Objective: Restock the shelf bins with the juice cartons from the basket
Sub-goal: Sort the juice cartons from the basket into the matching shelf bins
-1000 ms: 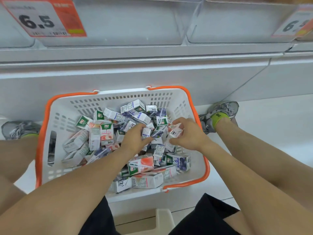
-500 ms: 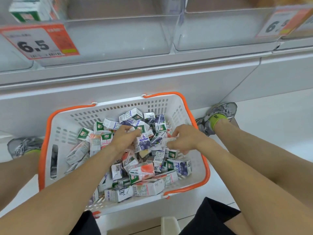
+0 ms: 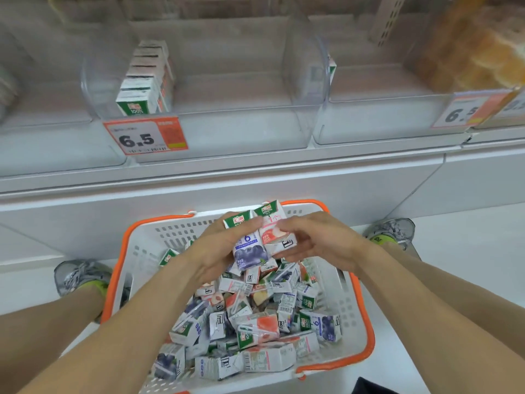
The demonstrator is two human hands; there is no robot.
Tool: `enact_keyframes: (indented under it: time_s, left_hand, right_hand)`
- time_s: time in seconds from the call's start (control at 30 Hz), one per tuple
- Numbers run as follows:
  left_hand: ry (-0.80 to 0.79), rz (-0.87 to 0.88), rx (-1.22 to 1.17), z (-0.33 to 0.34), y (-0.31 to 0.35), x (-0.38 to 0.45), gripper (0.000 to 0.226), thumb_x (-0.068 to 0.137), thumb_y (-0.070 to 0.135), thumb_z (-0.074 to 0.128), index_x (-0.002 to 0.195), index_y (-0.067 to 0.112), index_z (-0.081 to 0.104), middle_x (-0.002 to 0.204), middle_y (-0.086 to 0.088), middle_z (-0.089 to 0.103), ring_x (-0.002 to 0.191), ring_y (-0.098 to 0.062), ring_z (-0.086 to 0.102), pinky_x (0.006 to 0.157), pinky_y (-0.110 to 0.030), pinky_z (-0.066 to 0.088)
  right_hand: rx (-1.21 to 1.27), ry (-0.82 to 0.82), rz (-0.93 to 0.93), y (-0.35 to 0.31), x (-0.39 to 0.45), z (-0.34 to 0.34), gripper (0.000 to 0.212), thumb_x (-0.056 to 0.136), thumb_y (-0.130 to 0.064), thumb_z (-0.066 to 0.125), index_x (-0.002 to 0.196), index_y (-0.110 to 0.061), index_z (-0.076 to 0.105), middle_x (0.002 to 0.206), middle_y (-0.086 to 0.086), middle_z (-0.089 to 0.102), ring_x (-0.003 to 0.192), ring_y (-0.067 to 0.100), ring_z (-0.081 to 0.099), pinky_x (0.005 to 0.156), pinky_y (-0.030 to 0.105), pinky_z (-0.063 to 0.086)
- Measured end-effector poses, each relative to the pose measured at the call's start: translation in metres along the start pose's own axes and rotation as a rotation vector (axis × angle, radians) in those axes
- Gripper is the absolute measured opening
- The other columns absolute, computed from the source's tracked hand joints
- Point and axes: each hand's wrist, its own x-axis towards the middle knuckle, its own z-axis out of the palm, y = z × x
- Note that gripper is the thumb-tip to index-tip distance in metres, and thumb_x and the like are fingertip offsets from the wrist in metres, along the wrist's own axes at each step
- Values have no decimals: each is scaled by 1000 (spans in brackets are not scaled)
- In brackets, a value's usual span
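Cartons lifted clear of the basket, shelf bins mostly bare.

Left hand (image 3: 218,251) grips a small blueberry juice carton (image 3: 248,245); right hand (image 3: 315,240) curls round the peach carton (image 3: 274,231) beside it. Below the fingers, the white orange-rimmed plastic basket (image 3: 366,331) is heaped; beyond them, one clear shelf bin (image 3: 199,103) holds a single row.

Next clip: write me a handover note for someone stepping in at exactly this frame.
Left hand grips a blueberry carton; right hand holds a peach carton beside it, both raised above the basket.
Done: one row of cartons stands in the clear bin behind the 6.5 price tag.
Left: place the two held cartons in the bins, then the loose cartons piled in the basket.
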Motion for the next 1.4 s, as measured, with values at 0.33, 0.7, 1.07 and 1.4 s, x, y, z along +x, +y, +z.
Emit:
enact_keyframes:
  time_s: [0.33, 0.7, 1.07, 1.4]
  left_hand:
    - [151, 272, 441, -17, 54, -44, 48, 61, 8, 92, 102, 14, 68, 93, -9, 77, 83, -24, 71, 77, -36, 57]
    - [132, 467, 756, -95, 147, -129, 41, 65, 22, 88, 97, 7, 68, 90, -17, 74, 74, -18, 68, 67, -29, 54]
    - [617, 670, 190, -282, 164, -187, 80, 47, 62, 88, 100, 4, 70, 98, -21, 74, 71, -25, 72, 58, -24, 58]
    - [807, 645, 194, -325, 153, -169, 29, 80, 34, 78, 96, 12, 66, 79, -2, 74, 60, -7, 68, 51, -15, 50]
  right_hand:
    - [-147, -99, -218, -44, -3, 24, 42, 84, -27, 73, 120, -8, 65, 110, 23, 70, 89, 27, 69, 79, 38, 60]
    - [-346, -70, -586, -118, 6, 111, 30, 76, -10, 84, 101, -15, 69, 98, 3, 72, 72, 29, 72, 63, 37, 58]
    - [-500, 76, -1042, -246, 93, 283, 30, 76, -11, 83, 99, -21, 67, 96, -9, 71, 84, 2, 67, 72, 28, 59]
    - [-954, -16, -1020, -272, 207, 412, 42, 73, -30, 83, 106, -25, 57, 91, -9, 65, 89, 26, 64, 81, 35, 53]
